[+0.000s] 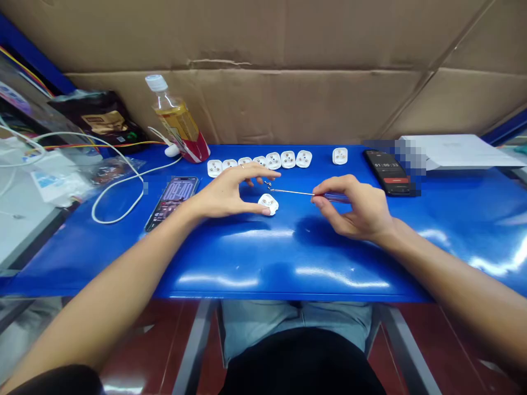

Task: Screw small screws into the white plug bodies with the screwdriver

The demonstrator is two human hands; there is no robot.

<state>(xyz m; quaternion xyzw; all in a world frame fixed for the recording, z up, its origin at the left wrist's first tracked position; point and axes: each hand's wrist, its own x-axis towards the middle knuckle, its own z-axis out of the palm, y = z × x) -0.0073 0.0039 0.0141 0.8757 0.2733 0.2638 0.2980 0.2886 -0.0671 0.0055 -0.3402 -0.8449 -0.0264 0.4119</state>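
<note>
My right hand (354, 208) is closed around a screwdriver (294, 192) with a purplish handle, its thin metal shaft pointing left. The tip is at several small metal pieces (269, 185) on the blue table. My left hand (226, 192) is spread over the table with its fingers apart, and the thumb touches the edge of a white plug part (268, 202). Metal contacts show inside that part. Behind my left hand runs a row of similar white plug parts (288, 159), some partly hidden by the fingers. Another white plug part (340, 156) stands apart to the right.
A drink bottle (181, 126) stands at the back left, beside a white cable (119, 220). One phone (171, 203) lies left of my left hand, another phone (387, 173) at the right. A white box (448, 148) is at the back right. Cardboard (308, 104) lines the back.
</note>
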